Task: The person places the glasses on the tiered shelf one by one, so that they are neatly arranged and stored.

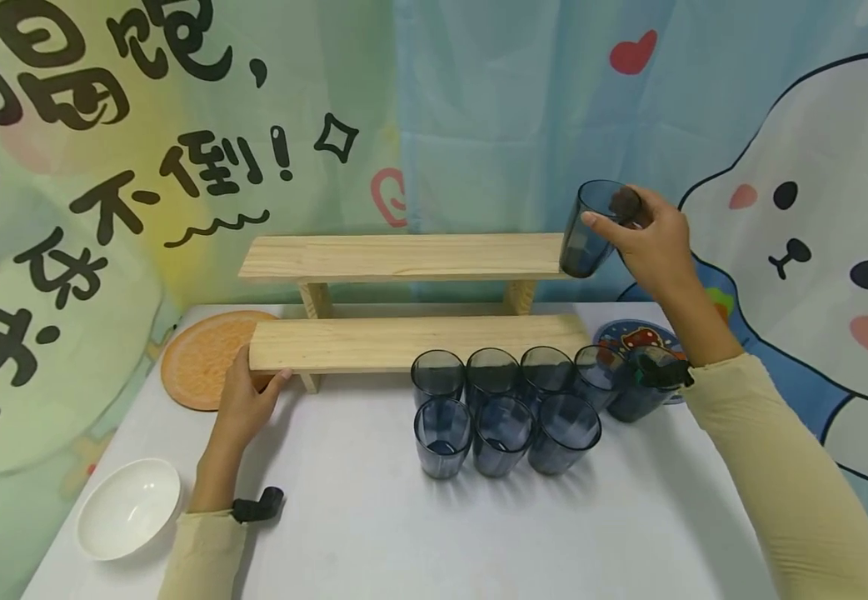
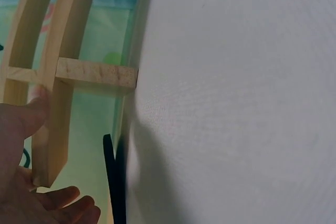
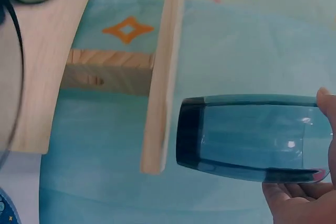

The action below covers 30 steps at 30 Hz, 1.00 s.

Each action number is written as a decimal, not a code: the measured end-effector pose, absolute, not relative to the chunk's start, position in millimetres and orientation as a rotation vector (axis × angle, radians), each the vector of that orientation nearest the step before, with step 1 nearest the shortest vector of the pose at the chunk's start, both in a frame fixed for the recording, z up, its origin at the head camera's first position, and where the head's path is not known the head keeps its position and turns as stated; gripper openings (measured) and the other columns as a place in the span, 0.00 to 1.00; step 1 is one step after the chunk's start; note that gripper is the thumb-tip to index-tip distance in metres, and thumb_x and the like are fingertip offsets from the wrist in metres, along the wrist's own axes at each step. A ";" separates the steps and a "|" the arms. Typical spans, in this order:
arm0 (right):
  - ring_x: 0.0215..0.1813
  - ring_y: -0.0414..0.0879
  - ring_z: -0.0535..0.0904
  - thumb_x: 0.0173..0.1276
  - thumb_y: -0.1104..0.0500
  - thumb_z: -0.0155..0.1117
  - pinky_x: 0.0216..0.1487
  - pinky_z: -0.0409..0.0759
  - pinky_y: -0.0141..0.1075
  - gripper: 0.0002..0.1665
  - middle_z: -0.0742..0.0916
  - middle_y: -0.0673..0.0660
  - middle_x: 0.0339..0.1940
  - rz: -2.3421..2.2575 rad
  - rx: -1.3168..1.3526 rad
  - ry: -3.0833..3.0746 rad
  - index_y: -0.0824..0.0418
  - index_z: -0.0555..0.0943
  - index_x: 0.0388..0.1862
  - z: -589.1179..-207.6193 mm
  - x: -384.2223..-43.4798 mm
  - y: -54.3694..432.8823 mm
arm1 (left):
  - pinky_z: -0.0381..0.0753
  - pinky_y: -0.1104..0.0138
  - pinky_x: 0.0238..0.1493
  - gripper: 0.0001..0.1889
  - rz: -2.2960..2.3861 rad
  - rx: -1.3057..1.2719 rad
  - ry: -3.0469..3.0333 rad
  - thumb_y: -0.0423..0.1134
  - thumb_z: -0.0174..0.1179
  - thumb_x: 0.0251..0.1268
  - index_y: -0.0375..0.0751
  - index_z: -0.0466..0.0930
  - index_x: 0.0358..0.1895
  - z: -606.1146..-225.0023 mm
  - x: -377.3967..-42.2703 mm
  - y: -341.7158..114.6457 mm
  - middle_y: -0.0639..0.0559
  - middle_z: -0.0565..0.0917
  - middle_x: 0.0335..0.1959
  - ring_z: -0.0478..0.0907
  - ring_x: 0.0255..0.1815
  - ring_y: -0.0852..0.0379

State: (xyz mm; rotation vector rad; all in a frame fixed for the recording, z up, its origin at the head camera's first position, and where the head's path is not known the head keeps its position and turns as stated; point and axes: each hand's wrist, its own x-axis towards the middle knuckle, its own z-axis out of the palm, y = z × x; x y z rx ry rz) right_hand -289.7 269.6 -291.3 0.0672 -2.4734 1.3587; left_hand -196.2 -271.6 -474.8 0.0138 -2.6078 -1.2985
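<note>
A two-tier wooden shelf point(image 1: 411, 344) stands at the back of the table. My left hand point(image 1: 245, 400) grips the left end of its lower board, thumb on the front edge; in the left wrist view the thumb point(image 2: 34, 111) presses the board and the fingertips extend past its end. My right hand point(image 1: 655, 242) holds a blue-grey tinted drinking glass point(image 1: 590, 237) near its rim, at the right end of the upper board point(image 1: 404, 257). In the right wrist view the glass point(image 3: 247, 137) has its base near the board's end, with a gap between.
Several similar glasses point(image 1: 441, 437) stand in two rows in front of the shelf's right half. A patterned blue plate point(image 1: 617, 332) lies behind them at the right. At the left are a round orange-brown mat point(image 1: 194, 367) and a white bowl point(image 1: 130, 510). A printed curtain point(image 1: 479, 125) hangs behind.
</note>
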 end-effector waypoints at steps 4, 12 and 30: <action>0.77 0.54 0.71 0.68 0.32 0.71 0.75 0.71 0.51 0.50 0.80 0.61 0.68 1.336 0.032 -2.470 0.55 0.70 0.80 -294.2 -312.2 269.4 | 0.56 0.37 0.79 0.39 -1.283 0.017 -2.617 0.39 0.64 0.78 0.21 0.53 0.78 -476.0 -195.4 -271.0 0.21 0.65 0.74 0.61 0.78 0.27; 0.54 0.41 0.72 0.66 0.31 0.72 0.57 0.71 0.40 0.51 0.78 0.45 0.50 1.331 0.011 -2.474 0.58 0.70 0.79 -297.0 -333.9 263.1 | 0.55 0.37 0.79 0.39 -1.244 0.024 -2.609 0.38 0.65 0.76 0.21 0.55 0.78 -476.7 -196.6 -268.9 0.21 0.65 0.73 0.60 0.79 0.27; 0.75 0.56 0.68 0.70 0.32 0.68 0.73 0.68 0.53 0.59 0.71 0.66 0.76 1.417 0.020 -2.522 0.59 0.55 0.87 -294.9 -341.7 249.7 | 0.59 0.37 0.78 0.39 -1.278 0.017 -2.581 0.37 0.66 0.76 0.21 0.55 0.78 -479.0 -197.1 -268.5 0.21 0.67 0.73 0.63 0.78 0.26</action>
